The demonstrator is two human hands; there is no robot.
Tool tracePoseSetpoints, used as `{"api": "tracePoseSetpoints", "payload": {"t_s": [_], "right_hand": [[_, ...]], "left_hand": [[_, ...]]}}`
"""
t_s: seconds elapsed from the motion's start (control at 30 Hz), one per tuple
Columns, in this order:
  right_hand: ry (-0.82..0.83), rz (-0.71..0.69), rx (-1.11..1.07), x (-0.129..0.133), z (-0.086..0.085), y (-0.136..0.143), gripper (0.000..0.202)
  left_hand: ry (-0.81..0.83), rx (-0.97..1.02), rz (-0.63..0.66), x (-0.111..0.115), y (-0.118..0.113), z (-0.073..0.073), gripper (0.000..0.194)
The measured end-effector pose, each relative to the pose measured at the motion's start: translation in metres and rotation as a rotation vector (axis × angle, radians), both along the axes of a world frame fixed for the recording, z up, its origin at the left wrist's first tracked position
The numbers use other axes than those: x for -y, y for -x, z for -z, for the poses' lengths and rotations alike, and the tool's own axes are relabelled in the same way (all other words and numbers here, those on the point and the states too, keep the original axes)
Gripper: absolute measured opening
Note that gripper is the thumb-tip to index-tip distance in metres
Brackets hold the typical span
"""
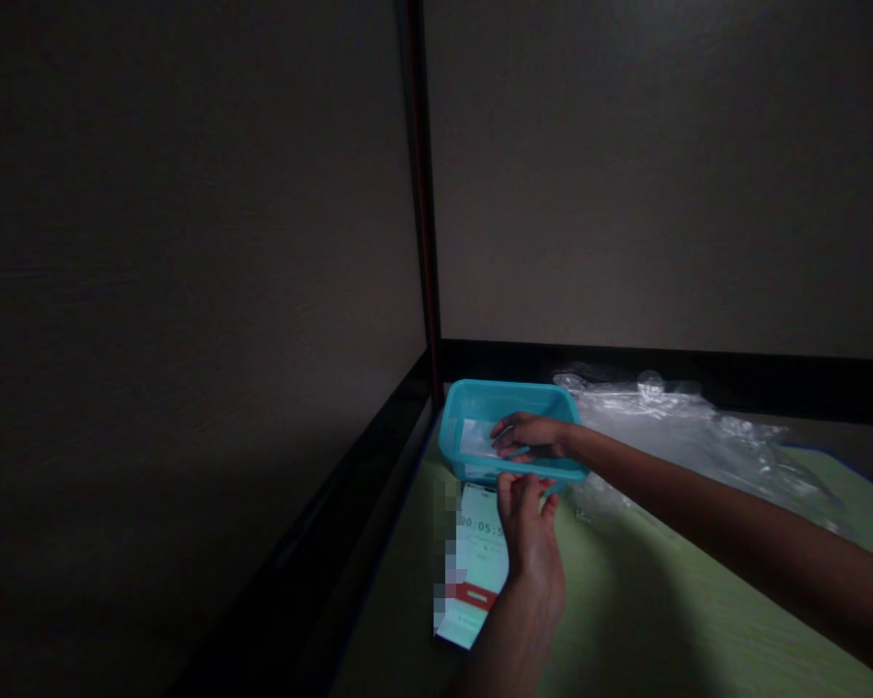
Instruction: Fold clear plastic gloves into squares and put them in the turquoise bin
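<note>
A turquoise plastic container [457, 402] stands in the corner, with something flat and white [478, 438] on its bottom. My right hand [530, 433] reaches in over the front rim from the right, its fingers apart and pointing down and left beside the white thing. Whether the fingertips touch it, I cannot tell. Just outside the front wall is my left hand [528, 514], its fingers bent and drawn together near the rim. What these fingers hold, if anything, is hidden. A lit phone [480, 553] showing a timer lies left of my left hand, partly covered by it.
Crumpled clear plastic sheeting [669, 427] spreads to the right of the container. Beneath everything is a green mat [698, 582]. Two walls with a dark baseboard [509, 355] meet behind the container at a dark post [422, 194]. The light is dim.
</note>
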State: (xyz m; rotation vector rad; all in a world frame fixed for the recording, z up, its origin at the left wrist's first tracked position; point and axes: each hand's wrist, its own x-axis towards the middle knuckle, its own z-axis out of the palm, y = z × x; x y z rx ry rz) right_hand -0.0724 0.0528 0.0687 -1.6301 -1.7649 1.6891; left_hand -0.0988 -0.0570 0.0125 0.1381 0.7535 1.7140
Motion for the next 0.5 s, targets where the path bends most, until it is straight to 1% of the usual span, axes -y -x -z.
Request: {"api": "tracePoseSetpoints", "payload": {"t_s": [0.13, 0.23, 0.37, 0.5], "right_hand": [[-0.017, 0.012, -0.044, 0.000, -0.001, -0.001, 0.031], [-0.048, 0.035, -0.119, 0.000, -0.004, -0.007, 0.028], [-0.124, 0.090, -0.259, 0.003, -0.013, -0.023, 0.011], [-0.208, 0.139, -0.404, 0.013, -0.025, -0.047, 0.016]], "left_hand": [[-0.014, -0.002, 0.005, 0.001, 0.000, 0.000, 0.019], [-0.037, 0.001, 0.016, 0.000, 0.001, 0.001, 0.023], [-0.077, 0.004, 0.031, -0.001, 0.001, 0.001, 0.025], [-0.114, 0.005, 0.052, -0.001, 0.003, -0.003, 0.022]]}}
